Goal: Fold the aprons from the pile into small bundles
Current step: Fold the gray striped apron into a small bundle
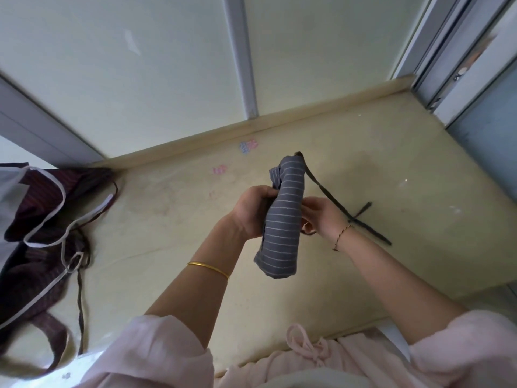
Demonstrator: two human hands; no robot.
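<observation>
The grey striped apron [282,219] is already rolled into a narrow bundle and held up above the desk [167,219]. The left hand [251,211] grips its middle. The right hand [321,217] curls against the other side, though whether it pinches anything I cannot tell. The loose strap [324,191] trails down to the desk, so it probably needs winding round the bundle next, kept taut. More aprons [42,219] wait at the left.

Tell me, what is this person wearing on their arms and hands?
Soft pale pink left sleeve and right sleeve, both pushed up. Behind the left hand, a thin gold bangle; behind the right hand, a thin braided cord bracelet. No gloves.
</observation>
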